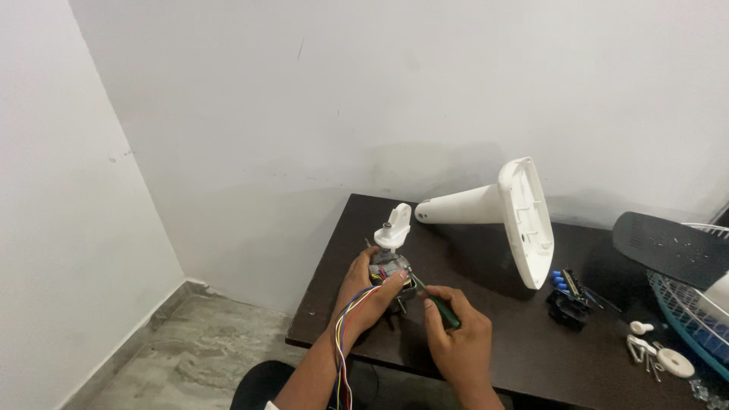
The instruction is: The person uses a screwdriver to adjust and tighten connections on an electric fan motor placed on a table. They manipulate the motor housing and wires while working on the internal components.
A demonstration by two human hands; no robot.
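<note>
While gripped, motor [389,267] amid left fingers [395,279] (screwdriver [439,307] alongside).

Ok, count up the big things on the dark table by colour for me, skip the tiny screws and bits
White: 2, the white plastic cone-shaped fan stand lying on its side and the white plastic cap on top of the small metal motor.
Black: 2, the flat black perforated panel and the small black switch block.
Green: 1, the green-handled screwdriver.
Total: 5

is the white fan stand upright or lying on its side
On its side: the white fan stand lies on the dark table, base on edge, neck pointing left.
</note>
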